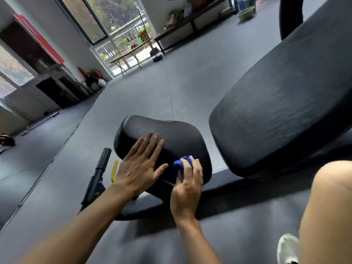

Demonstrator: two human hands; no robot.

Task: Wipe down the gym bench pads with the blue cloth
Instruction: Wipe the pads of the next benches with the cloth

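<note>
While left hand (pixel 140 164) steadies seat pad (pixel 171 136), blue cloth (pixel 181 164) seemingly bunched under right fingers (pixel 187 168).

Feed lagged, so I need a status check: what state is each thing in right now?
Left hand: open, flat on the small pad.
Right hand: gripping the cloth.
Bunched blue cloth: pressed against the small pad's near edge.
Small black padded seat pad: tilted, being wiped.
Large black padded back pad: untouched by either hand.
Black cylindrical foam roller: idle, left of the small pad.

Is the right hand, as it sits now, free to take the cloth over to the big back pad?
Probably yes: the right hand grips the blue cloth on the seat pad, and only an open gap separates it from the back pad.
</note>
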